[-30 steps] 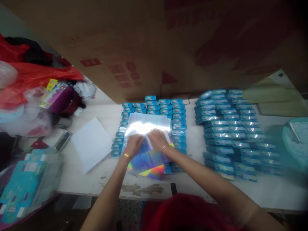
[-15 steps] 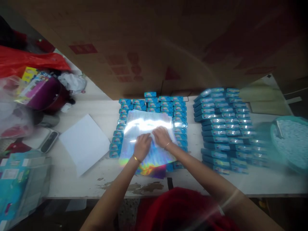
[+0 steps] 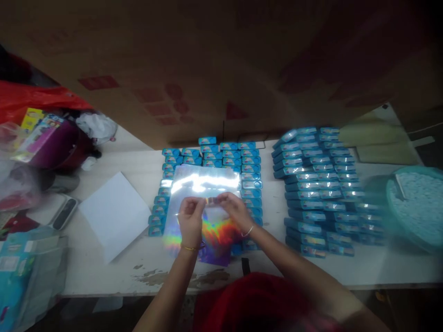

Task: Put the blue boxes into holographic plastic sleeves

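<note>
Shiny holographic sheets [image 3: 204, 180] lie over rows of small blue boxes [image 3: 251, 193] on the white table. Above the sheets, my left hand [image 3: 191, 219] and my right hand [image 3: 235, 212] pinch opposite ends of a small narrow strip [image 3: 211, 201] with a rainbow sheen. Rainbow and orange reflections show on the sheets below my hands. Some blue boxes are hidden under the sheets.
White paper [image 3: 116, 216] lies left on the table [image 3: 114, 281]. Stacked blue boxes [image 3: 314, 184] stand right, beside a teal tub [image 3: 415, 207]. A large cardboard box [image 3: 194, 60] rises behind. A scale [image 3: 57, 210] and plastic bin [image 3: 44, 272] are left.
My hands have moved apart and lifted slightly from the sheets, with the narrow strip now visible between them. The whole view has shifted a little.
</note>
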